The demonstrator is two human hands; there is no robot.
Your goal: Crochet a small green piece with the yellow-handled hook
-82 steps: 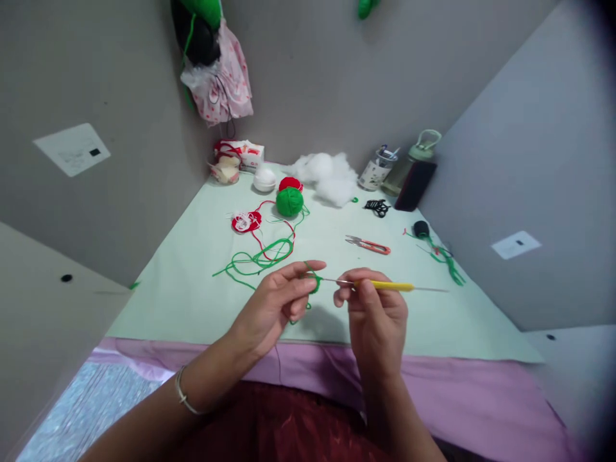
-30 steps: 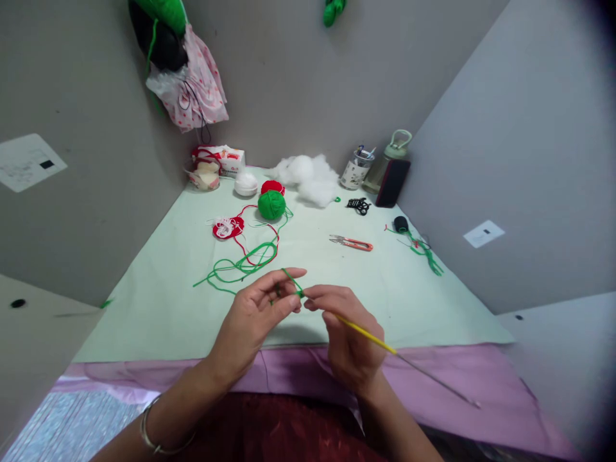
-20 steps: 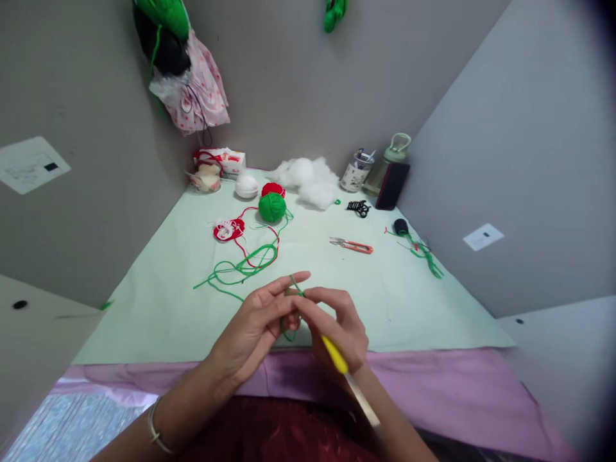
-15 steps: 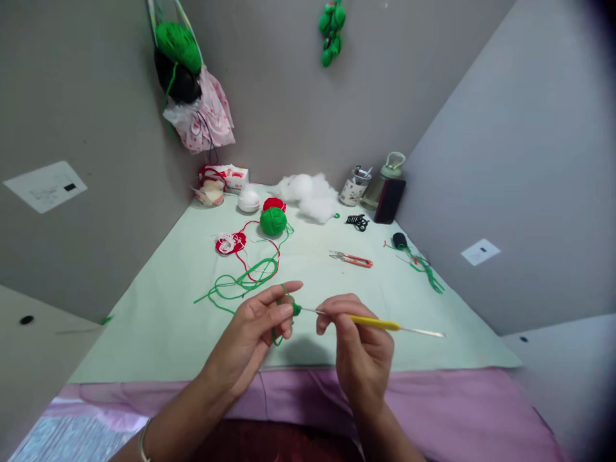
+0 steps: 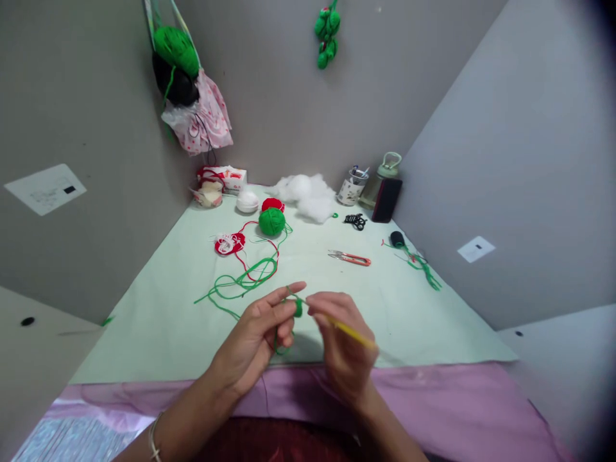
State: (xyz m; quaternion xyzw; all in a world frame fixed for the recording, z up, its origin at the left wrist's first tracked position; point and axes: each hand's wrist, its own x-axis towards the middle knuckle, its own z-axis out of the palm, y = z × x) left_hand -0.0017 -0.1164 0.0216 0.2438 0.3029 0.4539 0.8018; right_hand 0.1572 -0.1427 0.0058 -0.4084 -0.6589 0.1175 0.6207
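Observation:
My left hand pinches a small green crochet piece between thumb and fingers. Green yarn runs over its raised index finger and hangs in a loop below. My right hand grips a crochet hook by its yellow handle; motion blurs the handle's rear end. The hook's tip is at the top of the green piece, its exact place in the stitches too small to tell. Beyond the left hand, loose green yarn lies in loops on the table, near a green yarn ball.
Orange-handled thread snips lie beyond my hands. Farther back are white stuffing, a black hair claw, a pen cup, a bottle and a phone. Red-and-white yarn lies left. Grey walls enclose the table.
My right hand has moved left, closer to my left hand, and the hook has tilted, its rear end lower. The left hand keeps its hold on the green piece.

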